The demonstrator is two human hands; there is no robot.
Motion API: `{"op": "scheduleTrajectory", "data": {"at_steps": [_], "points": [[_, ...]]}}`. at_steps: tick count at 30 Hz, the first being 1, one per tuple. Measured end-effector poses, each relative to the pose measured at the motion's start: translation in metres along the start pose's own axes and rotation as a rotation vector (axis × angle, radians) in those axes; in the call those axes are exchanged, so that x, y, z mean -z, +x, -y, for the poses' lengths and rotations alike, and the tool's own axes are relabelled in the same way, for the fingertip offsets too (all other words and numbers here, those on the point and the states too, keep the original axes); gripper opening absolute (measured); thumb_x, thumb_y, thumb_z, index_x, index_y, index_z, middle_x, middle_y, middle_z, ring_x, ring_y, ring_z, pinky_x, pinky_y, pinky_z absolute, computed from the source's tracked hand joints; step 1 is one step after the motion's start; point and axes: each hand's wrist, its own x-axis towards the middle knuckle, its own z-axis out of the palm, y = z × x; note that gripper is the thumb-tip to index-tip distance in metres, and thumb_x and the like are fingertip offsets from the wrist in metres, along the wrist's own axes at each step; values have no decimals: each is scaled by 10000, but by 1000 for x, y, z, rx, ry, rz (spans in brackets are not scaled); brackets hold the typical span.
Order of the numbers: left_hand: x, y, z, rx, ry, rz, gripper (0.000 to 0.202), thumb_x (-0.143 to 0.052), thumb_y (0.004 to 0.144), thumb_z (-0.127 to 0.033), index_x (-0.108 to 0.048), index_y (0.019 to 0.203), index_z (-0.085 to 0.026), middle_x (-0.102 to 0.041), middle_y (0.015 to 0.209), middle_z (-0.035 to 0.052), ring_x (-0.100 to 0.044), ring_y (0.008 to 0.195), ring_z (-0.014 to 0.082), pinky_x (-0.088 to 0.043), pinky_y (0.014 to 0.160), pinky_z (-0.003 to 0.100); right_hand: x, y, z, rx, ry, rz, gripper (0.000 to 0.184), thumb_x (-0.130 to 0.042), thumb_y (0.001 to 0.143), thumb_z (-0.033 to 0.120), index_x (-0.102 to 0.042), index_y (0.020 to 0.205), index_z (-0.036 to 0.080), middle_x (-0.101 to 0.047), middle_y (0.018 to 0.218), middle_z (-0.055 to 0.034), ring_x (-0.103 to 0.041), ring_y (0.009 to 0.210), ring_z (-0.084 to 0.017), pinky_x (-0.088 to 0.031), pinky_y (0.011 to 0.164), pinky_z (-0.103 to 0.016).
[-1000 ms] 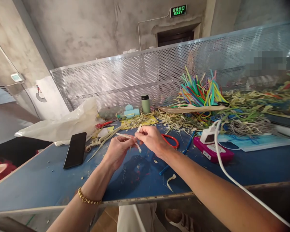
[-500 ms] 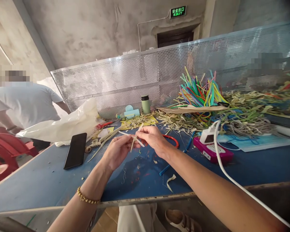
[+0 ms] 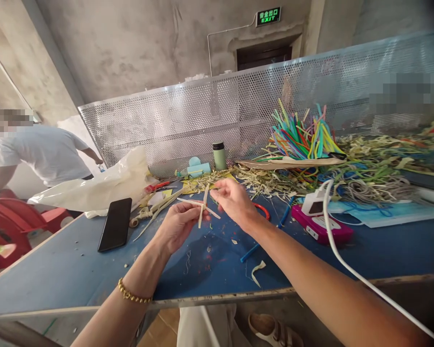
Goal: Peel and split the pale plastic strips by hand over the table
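My left hand (image 3: 181, 220) pinches several pale, flat plant-fibre strips (image 3: 204, 206) that cross one another above the table. One strip points up and away, another slants down to the right, and a short end hangs downward. Just right of the crossing, my right hand (image 3: 233, 201) has its thumb and forefinger curled together close to the upright strip. Whether anything lies between those fingertips is too small to make out. Below both hands, fibre scraps and a curled pale strip (image 3: 257, 273) lie on the blue tabletop (image 3: 213, 270).
A black phone (image 3: 115, 225) lies left, by a plastic bag (image 3: 104, 185). Behind are red-handled scissors (image 3: 157, 186), a green bottle (image 3: 219, 157) and a fibre heap (image 3: 275, 185). Colourful stems (image 3: 304, 132) and a magenta power strip (image 3: 321, 227) with a white cable stand right. A person (image 3: 45, 152) leans at left.
My right hand has drawn back slightly to the right and up from the crossing, leaving more of the strips in view. My left hand keeps its pinch. The person at left has leaned over.
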Motion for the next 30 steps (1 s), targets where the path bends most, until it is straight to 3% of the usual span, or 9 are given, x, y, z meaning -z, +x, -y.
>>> {"op": "scheduleTrajectory", "data": {"at_steps": [2,4,6,10,16,20,23,30], "points": [[0,0,1,-12,46,-18,131,-770,652,-175,-732,742,-86,-711,712,88,-634,625,154,-465,708,296,5,2,-1,259,-189,-158,315,-583,842,250,-586,1135,134,-654,921,-91,-570,701,-167,-458,681,-322],[-1,0,1,-31,73,-17,152,-757,656,-159,-709,784,-93,-698,688,64,-620,601,148,-460,694,298,8,2,-2,494,-319,-86,230,-527,870,175,-646,1065,149,-651,1011,-110,-581,876,-202,-447,824,-356],[-2,0,1,-60,85,-17,229,-752,661,-152,-677,874,-111,-681,651,32,-616,586,151,-455,685,302,8,0,-2,591,-412,81,194,-523,869,128,-705,926,163,-671,990,-102,-569,958,-224,-413,897,-381],[-3,-2,-3,-103,95,-16,390,-762,663,-142,-612,1023,-135,-656,600,-4,-602,566,150,-437,658,296,7,-4,2,480,-390,333,188,-577,840,95,-742,816,181,-706,899,-67,-594,894,-200,-416,858,-358],[2,-3,-10,36,-90,88,338,-777,685,-159,-654,996,-109,-657,719,37,-572,594,124,-428,588,264,12,-5,7,272,127,573,99,-609,862,200,-694,832,160,-721,776,-24,-644,768,-146,-480,776,-294],[6,-2,-10,72,-200,160,267,-740,735,-123,-674,993,-106,-665,756,49,-584,633,113,-455,654,249,11,-6,9,130,382,615,121,-672,827,261,-640,802,147,-711,747,-37,-654,719,-150,-517,762,-320],[7,-1,-8,40,-202,175,158,-715,761,-114,-692,916,-89,-660,694,46,-599,654,121,-473,723,257,7,-8,10,85,496,565,164,-694,816,280,-613,766,146,-700,706,-42,-646,674,-147,-524,736,-326],[5,-1,-6,-9,-76,156,117,-693,790,-164,-719,844,-64,-674,704,69,-622,620,139,-483,675,263,-4,-10,5,49,596,495,210,-719,788,310,-569,767,164,-659,623,-9,-636,576,-149,-515,666,-333]]}}
